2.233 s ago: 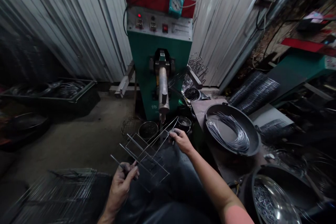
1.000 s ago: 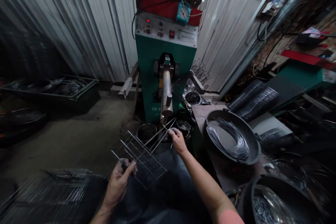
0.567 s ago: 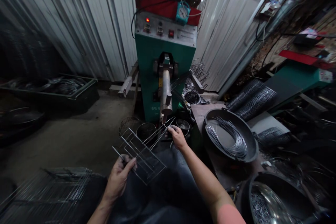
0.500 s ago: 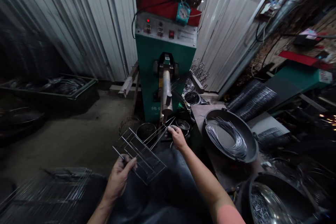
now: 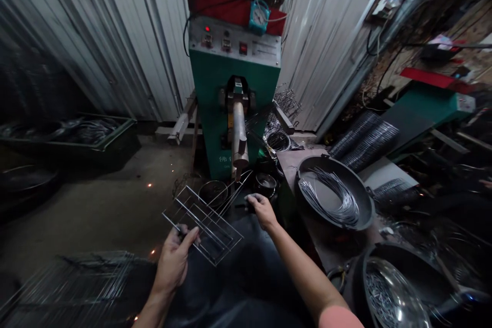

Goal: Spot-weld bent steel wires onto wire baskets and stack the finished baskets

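Note:
My left hand (image 5: 177, 252) is closed on the near-left edge of a wire rack (image 5: 215, 212), thumb on top. This rack is a flat grid of thin metal rods, held tilted. Its far wires run up to the lower tip of the metal welding arm (image 5: 239, 130) on a green spot welder (image 5: 207, 92). Just right of those wires is my right hand (image 5: 262, 211), apart from the rack, fingers pinched together. Something dark shows by its fingertips, too unclear to name.
On the right, a black pan (image 5: 369, 210) holds a coil of wire (image 5: 346, 202). Below it a metal bowl (image 5: 400, 292) contains short metal pieces. Stacked wire racks (image 5: 84, 282) stand at lower left, a green bin (image 5: 103, 143) farther back. Orange sparks (image 5: 149, 185) fly over the floor.
My right hand has let go of the rack's wires and drawn slightly down, away from them. My left hand keeps its hold. Sparks have appeared at left. The view has shifted a little.

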The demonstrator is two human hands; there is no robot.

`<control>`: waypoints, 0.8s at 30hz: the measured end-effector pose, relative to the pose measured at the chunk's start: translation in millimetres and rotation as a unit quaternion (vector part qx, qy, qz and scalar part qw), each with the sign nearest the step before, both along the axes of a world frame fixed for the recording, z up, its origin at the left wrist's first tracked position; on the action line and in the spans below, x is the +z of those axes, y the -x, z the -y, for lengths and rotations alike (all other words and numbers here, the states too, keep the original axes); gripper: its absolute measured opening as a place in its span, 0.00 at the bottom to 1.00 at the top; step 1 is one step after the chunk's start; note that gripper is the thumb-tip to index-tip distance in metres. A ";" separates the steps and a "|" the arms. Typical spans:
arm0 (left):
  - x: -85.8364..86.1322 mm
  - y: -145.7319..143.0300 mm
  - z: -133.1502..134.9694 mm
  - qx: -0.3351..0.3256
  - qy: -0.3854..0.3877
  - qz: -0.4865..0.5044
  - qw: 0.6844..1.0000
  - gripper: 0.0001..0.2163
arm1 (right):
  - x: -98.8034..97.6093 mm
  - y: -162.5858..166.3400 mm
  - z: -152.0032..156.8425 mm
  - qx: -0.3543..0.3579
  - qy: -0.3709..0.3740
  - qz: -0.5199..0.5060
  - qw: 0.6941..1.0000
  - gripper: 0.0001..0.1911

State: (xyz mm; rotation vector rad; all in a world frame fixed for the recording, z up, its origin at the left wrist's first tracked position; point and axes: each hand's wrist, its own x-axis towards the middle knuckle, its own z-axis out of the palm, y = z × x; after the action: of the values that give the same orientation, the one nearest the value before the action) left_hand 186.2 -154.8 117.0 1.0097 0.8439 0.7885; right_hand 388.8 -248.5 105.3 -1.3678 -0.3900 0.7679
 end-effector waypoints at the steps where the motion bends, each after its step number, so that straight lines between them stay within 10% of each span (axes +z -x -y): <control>1: 0.4 -1.2 -0.2 0.002 -0.002 0.002 1.000 0.19 | -6.3 2.3 7.1 0.002 0.016 0.001 1.000 0.19; 24: 4.8 -6.9 -20.9 0.010 0.006 0.022 1.000 0.21 | -60.1 21.3 80.4 0.027 0.160 0.047 0.986 0.18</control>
State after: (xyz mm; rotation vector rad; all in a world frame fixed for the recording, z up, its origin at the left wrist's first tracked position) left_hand 193.1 -133.9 121.8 0.9708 0.8208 0.8199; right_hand 367.5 -328.8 45.2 -1.7056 -0.3895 0.8377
